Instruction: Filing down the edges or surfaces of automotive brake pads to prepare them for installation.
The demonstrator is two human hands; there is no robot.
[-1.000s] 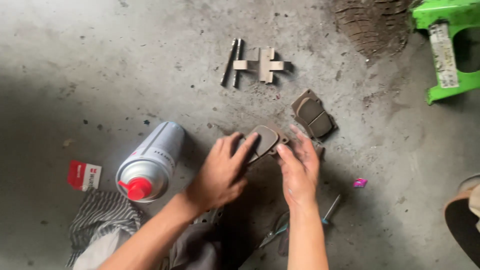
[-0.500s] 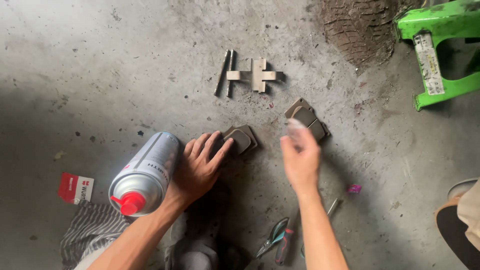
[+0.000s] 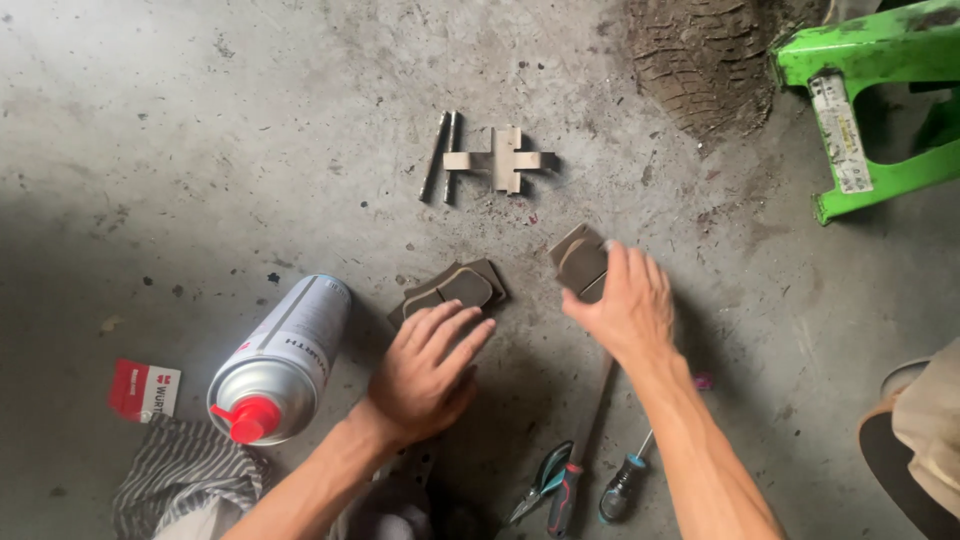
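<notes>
A brown brake pad (image 3: 452, 291) lies flat on the concrete floor. My left hand (image 3: 428, 372) rests just below it with fingers spread, the fingertips at its near edge, holding nothing. To the right lies a second brake pad (image 3: 577, 257). My right hand (image 3: 628, 303) is over its lower right part, the fingers closed on its edge. Both forearms come in from the bottom of the view.
A silver spray can (image 3: 283, 358) with a red nozzle lies left, by a red box (image 3: 144, 390) and a striped cloth (image 3: 178, 472). Two metal pins (image 3: 440, 155) and a cross-shaped clip (image 3: 498, 160) lie farther away. Pliers (image 3: 545, 482), a screwdriver (image 3: 620, 487), a green stool (image 3: 868, 110) and a tyre (image 3: 700, 60) are around.
Both hands were on the first brake pad; it now lies on the floor. My right hand moved right onto the second pad, and my left hand slid back and spread.
</notes>
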